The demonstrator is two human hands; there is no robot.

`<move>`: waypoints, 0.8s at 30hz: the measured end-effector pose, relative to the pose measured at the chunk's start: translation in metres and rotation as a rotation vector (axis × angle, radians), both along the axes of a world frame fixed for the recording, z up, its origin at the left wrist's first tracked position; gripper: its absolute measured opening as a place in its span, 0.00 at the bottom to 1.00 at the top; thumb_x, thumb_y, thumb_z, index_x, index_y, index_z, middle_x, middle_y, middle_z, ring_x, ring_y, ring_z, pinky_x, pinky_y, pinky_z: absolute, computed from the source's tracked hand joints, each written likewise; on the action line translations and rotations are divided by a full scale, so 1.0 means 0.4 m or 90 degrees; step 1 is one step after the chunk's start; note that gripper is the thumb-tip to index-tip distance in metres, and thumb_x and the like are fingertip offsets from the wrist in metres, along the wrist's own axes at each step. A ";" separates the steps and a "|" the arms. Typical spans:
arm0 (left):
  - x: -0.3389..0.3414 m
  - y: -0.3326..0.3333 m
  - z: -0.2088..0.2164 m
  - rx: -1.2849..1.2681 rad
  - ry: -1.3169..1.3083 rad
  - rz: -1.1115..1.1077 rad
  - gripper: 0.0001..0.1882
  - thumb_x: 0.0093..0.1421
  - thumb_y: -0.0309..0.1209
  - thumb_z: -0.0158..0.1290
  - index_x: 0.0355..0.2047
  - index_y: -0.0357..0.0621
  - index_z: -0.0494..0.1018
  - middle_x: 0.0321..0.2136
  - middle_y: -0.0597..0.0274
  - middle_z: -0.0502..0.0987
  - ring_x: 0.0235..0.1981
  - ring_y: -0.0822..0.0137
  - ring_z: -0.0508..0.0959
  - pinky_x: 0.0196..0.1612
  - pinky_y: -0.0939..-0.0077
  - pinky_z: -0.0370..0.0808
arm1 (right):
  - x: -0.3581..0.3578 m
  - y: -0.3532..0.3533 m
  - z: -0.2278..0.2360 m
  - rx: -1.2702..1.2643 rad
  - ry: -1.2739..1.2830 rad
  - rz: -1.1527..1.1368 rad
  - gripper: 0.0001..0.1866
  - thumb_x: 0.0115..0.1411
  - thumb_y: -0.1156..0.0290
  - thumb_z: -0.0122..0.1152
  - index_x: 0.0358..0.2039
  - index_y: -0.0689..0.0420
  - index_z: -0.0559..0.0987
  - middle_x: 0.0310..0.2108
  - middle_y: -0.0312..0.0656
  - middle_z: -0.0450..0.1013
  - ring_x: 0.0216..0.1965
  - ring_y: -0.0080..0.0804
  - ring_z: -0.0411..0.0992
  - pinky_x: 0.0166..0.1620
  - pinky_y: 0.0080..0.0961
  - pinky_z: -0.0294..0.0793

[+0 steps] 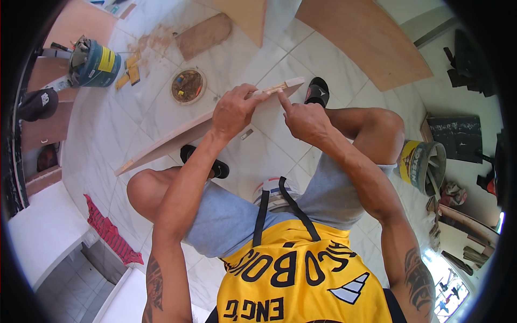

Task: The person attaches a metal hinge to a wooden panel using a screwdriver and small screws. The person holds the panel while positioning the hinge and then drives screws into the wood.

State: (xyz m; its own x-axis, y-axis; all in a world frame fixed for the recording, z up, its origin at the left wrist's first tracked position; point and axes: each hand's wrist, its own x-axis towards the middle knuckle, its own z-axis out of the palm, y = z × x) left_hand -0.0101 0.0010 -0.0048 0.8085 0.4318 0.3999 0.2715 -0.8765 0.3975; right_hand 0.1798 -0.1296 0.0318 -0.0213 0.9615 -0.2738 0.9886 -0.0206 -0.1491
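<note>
A long, pale wooden panel (180, 141) stands on its narrow edge, slanting from the left up to a point between my feet. My left hand (234, 110) is closed over its upper edge, fingers lying along the wood toward the right end. Just beyond those fingers is a rough, lighter patch (277, 88) in the edge. The index fingertip of my right hand (307, 123) touches the wood there. That finger is stretched out while the others curl loosely, and I see nothing held in them. A small metal piece (246, 134) lies on the tiles below the panel.
Ahead lie a round tub of small hardware (202, 91), a brown board (204, 36) beside sawdust, and yellow pieces (129, 70). A teal bucket (99, 63) stands left, a yellow-labelled bucket (412, 161) right. A large curved-looking sheet (366, 43) lies far right. A red cloth (110, 231) is left.
</note>
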 end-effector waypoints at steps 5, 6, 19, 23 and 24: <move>0.000 0.019 -0.018 -0.041 -0.026 0.015 0.24 0.56 0.21 0.60 0.49 0.64 0.81 0.40 0.64 0.78 0.37 0.56 0.81 0.38 0.60 0.80 | -0.016 0.028 0.017 -0.015 0.001 -0.005 0.39 0.59 0.74 0.57 0.71 0.69 0.59 0.21 0.46 0.79 0.21 0.46 0.78 0.23 0.42 0.72; 0.002 0.019 -0.017 -0.039 -0.026 0.010 0.24 0.56 0.21 0.60 0.49 0.64 0.81 0.40 0.64 0.78 0.37 0.56 0.81 0.38 0.60 0.80 | -0.018 0.032 0.020 -0.006 0.004 -0.010 0.40 0.57 0.76 0.57 0.71 0.70 0.58 0.21 0.46 0.78 0.21 0.47 0.78 0.23 0.43 0.72; 0.003 0.011 -0.011 -0.046 -0.029 0.018 0.26 0.55 0.20 0.58 0.51 0.67 0.81 0.41 0.63 0.78 0.37 0.56 0.81 0.40 0.60 0.80 | -0.017 0.042 0.044 -0.023 0.051 -0.059 0.34 0.59 0.76 0.54 0.67 0.64 0.65 0.25 0.50 0.80 0.28 0.53 0.79 0.31 0.49 0.74; 0.001 0.010 -0.011 -0.046 -0.024 0.025 0.26 0.55 0.20 0.58 0.50 0.67 0.81 0.40 0.63 0.78 0.38 0.57 0.81 0.40 0.60 0.80 | -0.020 0.051 0.046 -0.036 0.031 -0.049 0.33 0.59 0.76 0.53 0.67 0.64 0.65 0.26 0.51 0.80 0.29 0.54 0.79 0.32 0.49 0.74; 0.000 0.010 -0.010 -0.045 -0.024 0.027 0.26 0.55 0.20 0.58 0.50 0.67 0.81 0.40 0.63 0.78 0.38 0.57 0.81 0.40 0.60 0.80 | -0.021 0.054 0.047 -0.045 0.030 -0.050 0.33 0.59 0.77 0.53 0.67 0.64 0.66 0.26 0.51 0.80 0.29 0.54 0.79 0.32 0.49 0.75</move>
State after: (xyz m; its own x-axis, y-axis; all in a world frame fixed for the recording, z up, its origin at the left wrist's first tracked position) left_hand -0.0100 0.0049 -0.0087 0.7737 0.4938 0.3968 0.2921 -0.8339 0.4682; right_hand 0.1715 -0.1080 0.0505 0.0391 0.9392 -0.3412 0.9756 -0.1097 -0.1902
